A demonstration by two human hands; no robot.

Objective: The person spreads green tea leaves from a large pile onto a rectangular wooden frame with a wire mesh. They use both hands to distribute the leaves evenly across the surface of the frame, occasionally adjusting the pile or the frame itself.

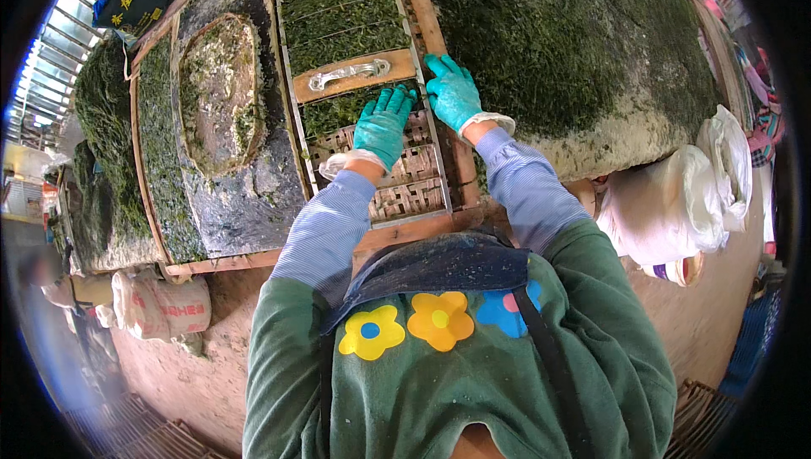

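Observation:
My left hand (pixel 381 126), in a teal rubber glove, lies palm down with fingers extended on chopped green plant matter (pixel 329 116) in the lower part of a metal frame (pixel 429 110) with crossbars. Below it a woven lattice mat (pixel 405 199) shows through the frame. Just above my fingertips a wooden board (pixel 355 76) with a metal handle lies across the frame; green matter fills the sections beyond it. My right hand (pixel 454 95), gloved alike, rests at the frame's right side by a wooden rail (pixel 423 6), fingers apart. No held object is visible in either hand.
A large heap of green strands (pixel 545 47) lies on the right. On the left are a tray (pixel 218 91) with pale and green bits and another green heap (pixel 108 129). White sacks (pixel 665 205) stand by the table's right front; a person is at the far left.

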